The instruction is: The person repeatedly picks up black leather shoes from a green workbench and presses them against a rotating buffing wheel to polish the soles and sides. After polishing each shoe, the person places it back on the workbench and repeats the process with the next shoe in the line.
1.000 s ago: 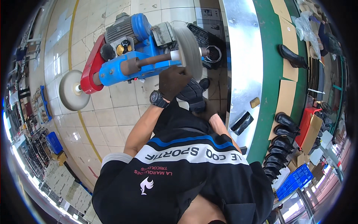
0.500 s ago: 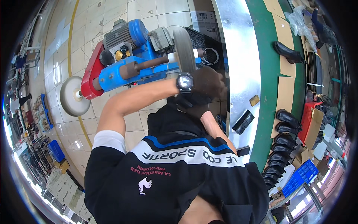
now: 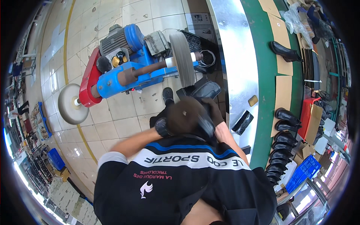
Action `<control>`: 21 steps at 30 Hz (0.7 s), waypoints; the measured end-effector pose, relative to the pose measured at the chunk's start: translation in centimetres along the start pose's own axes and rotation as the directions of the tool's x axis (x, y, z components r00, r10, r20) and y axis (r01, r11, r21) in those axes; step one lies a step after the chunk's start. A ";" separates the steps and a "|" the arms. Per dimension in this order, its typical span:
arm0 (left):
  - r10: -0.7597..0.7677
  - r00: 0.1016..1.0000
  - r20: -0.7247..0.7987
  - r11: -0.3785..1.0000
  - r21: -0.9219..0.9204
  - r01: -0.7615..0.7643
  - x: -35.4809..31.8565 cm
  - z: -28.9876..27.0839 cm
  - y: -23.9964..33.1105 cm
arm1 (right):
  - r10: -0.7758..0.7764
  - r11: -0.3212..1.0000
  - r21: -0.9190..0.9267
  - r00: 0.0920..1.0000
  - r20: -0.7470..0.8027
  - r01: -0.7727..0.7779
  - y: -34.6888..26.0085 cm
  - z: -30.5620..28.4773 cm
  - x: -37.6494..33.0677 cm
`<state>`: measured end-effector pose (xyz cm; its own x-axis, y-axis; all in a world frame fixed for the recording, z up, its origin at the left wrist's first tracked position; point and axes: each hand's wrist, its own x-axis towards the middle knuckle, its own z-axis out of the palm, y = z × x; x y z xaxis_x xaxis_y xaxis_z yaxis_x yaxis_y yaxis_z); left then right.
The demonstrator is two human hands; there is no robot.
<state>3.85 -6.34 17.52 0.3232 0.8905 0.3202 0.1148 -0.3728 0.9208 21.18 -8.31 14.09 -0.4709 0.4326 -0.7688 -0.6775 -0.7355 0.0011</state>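
A glossy black boot (image 3: 206,126), partly blurred, is between my two gloved hands, close to my chest. My right hand (image 3: 213,112), in a dark brown glove, is closed on its right side. My left hand (image 3: 184,115), gloved alike and with a watch at the wrist, lies against its left side; motion smears the fingers. Beyond my hands, under the grey polishing wheel (image 3: 182,60), is a shiny black shape (image 3: 206,90); I cannot tell whether it belongs to the boot. The wheel is apart from both hands.
The blue machine (image 3: 112,80) with its motor and a white wheel (image 3: 71,104) stands ahead-left. A metal-edged green bench (image 3: 262,112) runs along my right. It carries a row of black boots (image 3: 281,146), a single boot (image 3: 285,51), a black block (image 3: 243,122) and a tan block (image 3: 253,100).
Both hands have drawn back from the polishing wheel toward my chest. The boot between them now shows, as does the black shape under the wheel. The view has shifted slightly.
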 end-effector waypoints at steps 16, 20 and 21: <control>-0.858 0.413 0.304 -0.032 -0.836 0.548 -8.2 2.0 -26.8 | -0.029 0.999 0.028 0.998 -0.055 0.030 2.2 -2.0 9.3; -0.785 0.574 -0.232 0.613 -0.415 0.672 -10.1 -0.2 -17.6 | 0.052 0.973 -0.220 0.997 -0.066 -0.065 2.1 -2.8 8.6; -0.734 0.613 -0.293 0.679 -0.280 0.678 -9.9 -0.1 -16.2 | 0.051 0.951 -0.302 0.996 -0.071 -0.070 1.4 -2.9 7.8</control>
<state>-1.29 -9.15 -0.51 -0.1609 0.8960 -0.4139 0.0340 0.4241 0.9050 18.17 -7.48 6.26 -0.4633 0.3563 -0.8114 -0.4404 -0.8871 -0.1381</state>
